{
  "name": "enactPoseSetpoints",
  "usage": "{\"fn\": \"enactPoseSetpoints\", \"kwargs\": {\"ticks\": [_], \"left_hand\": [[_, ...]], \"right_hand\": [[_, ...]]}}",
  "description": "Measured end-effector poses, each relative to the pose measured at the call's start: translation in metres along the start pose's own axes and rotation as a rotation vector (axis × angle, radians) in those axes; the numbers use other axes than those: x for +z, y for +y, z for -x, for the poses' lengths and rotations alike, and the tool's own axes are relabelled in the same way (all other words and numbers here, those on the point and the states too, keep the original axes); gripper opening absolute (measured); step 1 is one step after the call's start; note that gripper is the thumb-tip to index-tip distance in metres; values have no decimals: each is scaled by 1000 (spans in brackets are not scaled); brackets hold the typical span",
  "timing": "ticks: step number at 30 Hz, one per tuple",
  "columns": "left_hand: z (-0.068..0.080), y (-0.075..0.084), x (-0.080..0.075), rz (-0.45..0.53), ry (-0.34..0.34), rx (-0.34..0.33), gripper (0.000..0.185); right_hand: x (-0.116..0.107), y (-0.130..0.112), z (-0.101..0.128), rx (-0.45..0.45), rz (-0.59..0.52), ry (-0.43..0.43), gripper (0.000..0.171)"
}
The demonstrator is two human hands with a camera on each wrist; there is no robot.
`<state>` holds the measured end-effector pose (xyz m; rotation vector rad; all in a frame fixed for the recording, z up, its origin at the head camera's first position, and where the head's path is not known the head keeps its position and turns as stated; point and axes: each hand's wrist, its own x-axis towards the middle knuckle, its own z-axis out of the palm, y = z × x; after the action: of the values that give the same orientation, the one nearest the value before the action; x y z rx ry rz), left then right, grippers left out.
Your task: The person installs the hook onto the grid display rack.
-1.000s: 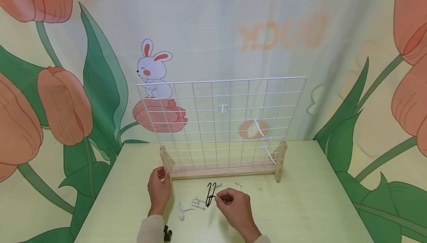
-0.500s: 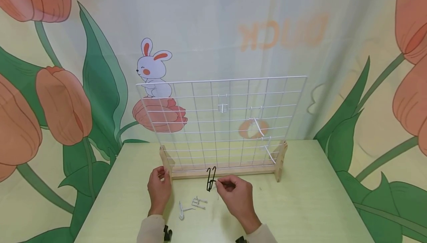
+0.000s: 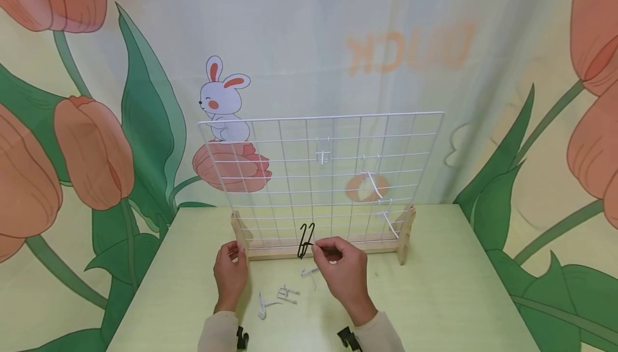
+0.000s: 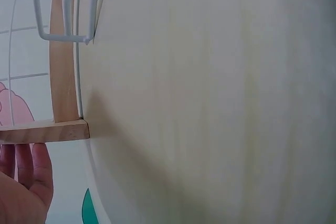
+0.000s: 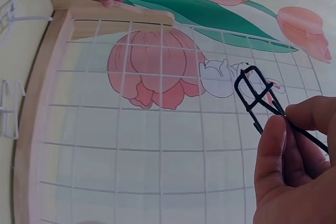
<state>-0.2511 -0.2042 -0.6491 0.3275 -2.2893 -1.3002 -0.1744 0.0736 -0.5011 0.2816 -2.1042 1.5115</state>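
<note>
My right hand [image 3: 341, 274] pinches the stem of a black wire hook [image 3: 305, 242] between thumb and fingers. Its two bent prongs point up, overlapping the low front of the white wire grid rack [image 3: 321, 180] in the head view. In the right wrist view, the hook's square frame [image 5: 258, 95] stands out past the fingertips. My left hand [image 3: 230, 276] is at the rack's left wooden end support [image 3: 240, 234]; in the left wrist view its extended fingers [image 4: 42, 166] touch the wood. White wire hooks [image 3: 287, 293] lie on the table between my hands.
One white hook [image 3: 322, 157] hangs high on the grid, another hook [image 3: 373, 183] to its right, and a third hook [image 3: 390, 223] lower down. Another white hook [image 3: 263, 306] lies nearer me on the table [image 3: 449, 287]. A printed curtain [image 3: 309, 35] stands behind.
My right hand has lifted the black hook up and forward, from above the loose white hooks to the rack's wooden base. The left hand has stayed at the support.
</note>
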Motion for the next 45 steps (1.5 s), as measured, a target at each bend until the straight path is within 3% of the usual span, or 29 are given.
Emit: {"fn": "enactPoseSetpoints", "kwargs": {"ticks": [11, 21, 34, 45], "left_hand": [[-1, -1, 1, 1, 14, -4, 25], [-2, -3, 0, 4, -12, -9, 27], [-2, -5, 1, -7, 3, 11, 26], [0, -2, 1, 13, -29, -46, 27]], "right_hand": [[4, -12, -21, -91, -4, 34, 7], [17, -20, -35, -311, 106, 116, 6], [30, -20, -50, -336, 148, 180, 6], [42, -8, -63, -390, 284, 190, 7]]}}
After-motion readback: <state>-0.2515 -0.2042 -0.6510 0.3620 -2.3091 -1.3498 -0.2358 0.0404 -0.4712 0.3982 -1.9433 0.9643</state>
